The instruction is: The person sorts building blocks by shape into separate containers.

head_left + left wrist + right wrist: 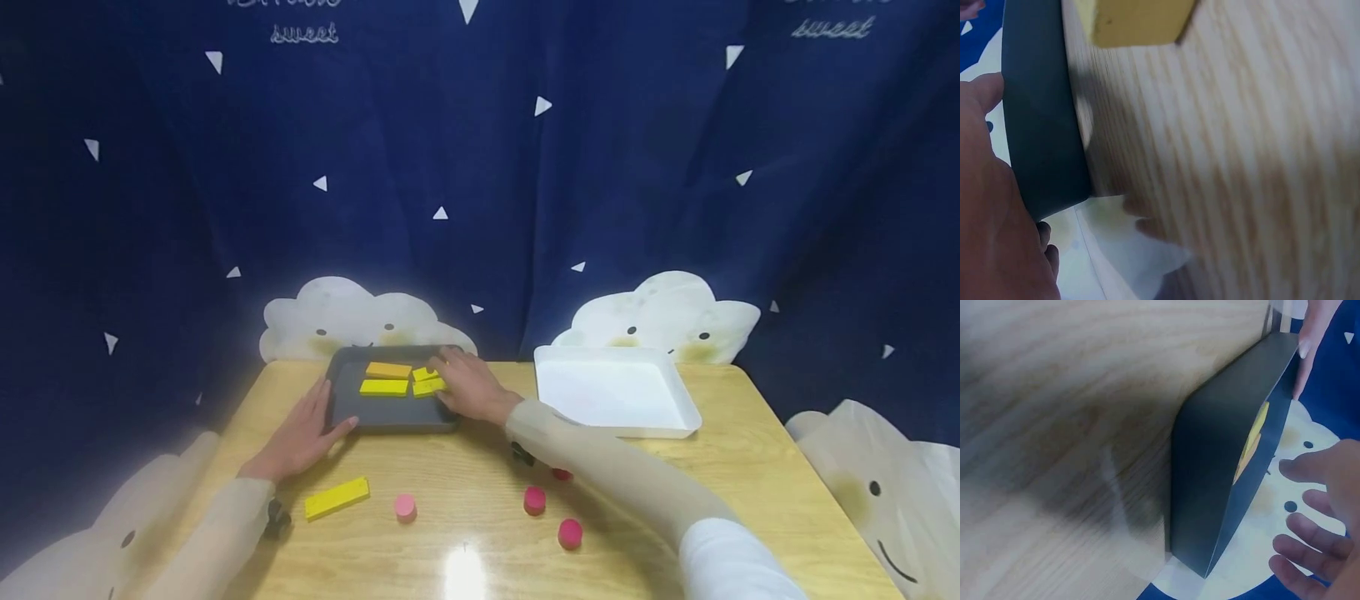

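Observation:
In the head view, my left hand (296, 437) rests against the left side of a dark grey tray (390, 423), fingers extended along it and thumb near the front rim. An orange block (388, 370) and a yellow block (384, 388) lie flat inside. Two more yellow blocks (429, 387) sit to their right, partly covered by my right hand (472, 387), which reaches over the tray's right side with fingertips right at them. In the right wrist view, the thumb and loosely bent fingers (1304, 550) of that hand are spread apart, with no block showing between them.
Near the front left lie a long yellow block (337, 498) and a pink cylinder (405, 508). Red cylinders (535, 500) stand by my right forearm, one partly hidden. A white tray (611, 392) is at the back right, before a dark blue curtain (495, 167).

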Demonstrator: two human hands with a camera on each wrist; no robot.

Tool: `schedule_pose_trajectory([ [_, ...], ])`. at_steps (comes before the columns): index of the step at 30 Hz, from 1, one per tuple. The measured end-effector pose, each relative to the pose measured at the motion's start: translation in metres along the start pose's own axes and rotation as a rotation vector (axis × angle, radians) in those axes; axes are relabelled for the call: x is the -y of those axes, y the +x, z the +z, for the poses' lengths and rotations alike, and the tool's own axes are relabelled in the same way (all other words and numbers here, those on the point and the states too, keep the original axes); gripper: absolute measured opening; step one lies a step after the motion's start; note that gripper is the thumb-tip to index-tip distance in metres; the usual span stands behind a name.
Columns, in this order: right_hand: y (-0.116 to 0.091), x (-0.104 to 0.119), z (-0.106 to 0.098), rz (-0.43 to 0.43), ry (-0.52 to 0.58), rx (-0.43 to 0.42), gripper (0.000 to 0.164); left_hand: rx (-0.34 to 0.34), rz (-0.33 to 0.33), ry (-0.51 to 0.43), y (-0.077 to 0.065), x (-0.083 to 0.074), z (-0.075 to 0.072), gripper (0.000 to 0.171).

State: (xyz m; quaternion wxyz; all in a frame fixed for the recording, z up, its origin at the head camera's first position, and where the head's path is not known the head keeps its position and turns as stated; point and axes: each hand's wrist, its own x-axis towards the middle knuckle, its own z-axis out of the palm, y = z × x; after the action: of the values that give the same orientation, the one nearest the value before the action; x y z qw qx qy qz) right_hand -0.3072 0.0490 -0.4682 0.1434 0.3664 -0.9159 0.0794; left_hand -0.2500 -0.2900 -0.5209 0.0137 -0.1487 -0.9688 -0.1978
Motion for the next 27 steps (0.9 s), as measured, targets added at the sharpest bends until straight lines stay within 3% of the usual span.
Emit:
schedule_pose_trajectory([
  [11, -0.022, 0.013, -0.013, -0.022, -0.012, -0.014, 0.042, 0.012, 0.0, -0.01, 0.001, -0.002, -0.002, 0.103],
  [27, -0.04, 0.04, -0.027, -0.033, 0.055, 0.013, 0.039, 0.031, -0.017, -0.016, 0.0, -0.006, -0.005, 0.104],
])
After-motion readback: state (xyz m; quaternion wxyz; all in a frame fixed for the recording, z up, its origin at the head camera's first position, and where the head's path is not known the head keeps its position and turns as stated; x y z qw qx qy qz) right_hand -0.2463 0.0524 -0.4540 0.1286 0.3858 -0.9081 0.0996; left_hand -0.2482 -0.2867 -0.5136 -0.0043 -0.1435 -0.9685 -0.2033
